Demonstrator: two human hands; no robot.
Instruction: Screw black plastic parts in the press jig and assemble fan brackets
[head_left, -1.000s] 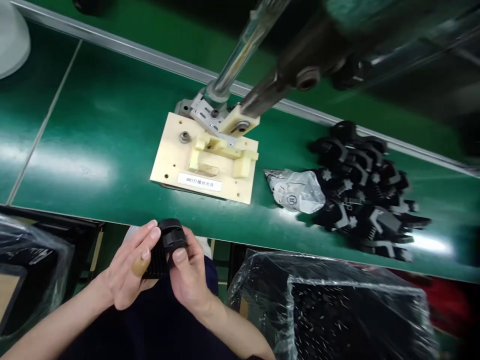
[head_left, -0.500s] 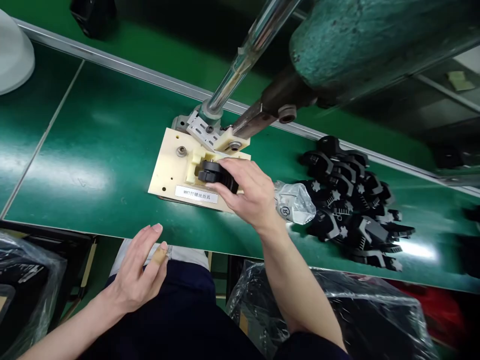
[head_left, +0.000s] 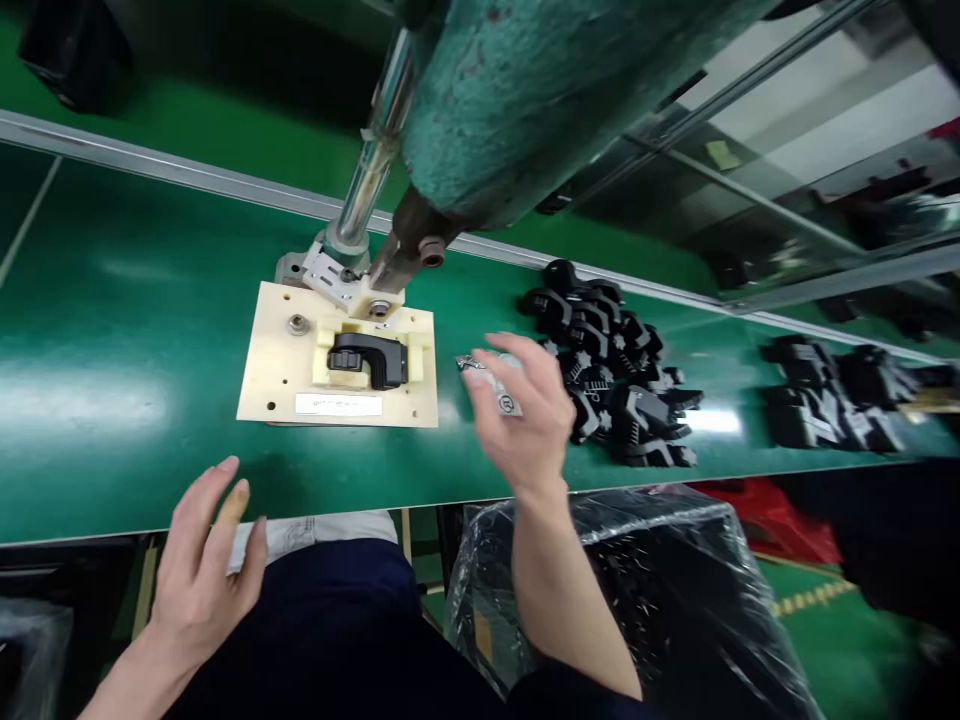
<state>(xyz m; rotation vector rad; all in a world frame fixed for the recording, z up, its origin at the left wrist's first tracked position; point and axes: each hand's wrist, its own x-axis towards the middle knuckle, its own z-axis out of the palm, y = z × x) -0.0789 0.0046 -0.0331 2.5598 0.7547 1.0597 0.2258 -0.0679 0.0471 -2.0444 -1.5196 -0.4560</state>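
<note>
A black curved plastic part (head_left: 386, 362) lies in the recess of a cream fixture plate (head_left: 259, 370), under the green press (head_left: 487, 110). My right hand (head_left: 529, 420) is just right of the plate, above a small clear plastic bag (head_left: 508, 402) with a round printed mark. Its fingers are apart and partly cover the bag; I cannot tell whether they touch it. Over the front edge of the bench, my left hand (head_left: 202, 570) is held with fingers spread and nothing in them. One of its fingers wears a tan wrap.
A pile of black parts with grey trim (head_left: 611, 370) lies right of the bag, and another black group (head_left: 832, 395) sits farther right. Below the bench edge is a container lined with clear plastic (head_left: 487, 560). A metal post (head_left: 371, 180) rises behind the plate.
My right hand has let go of the black part, leaving it in the fixture, and moved right to the plastic bag. The view has swung to the right. My left hand stays empty.
</note>
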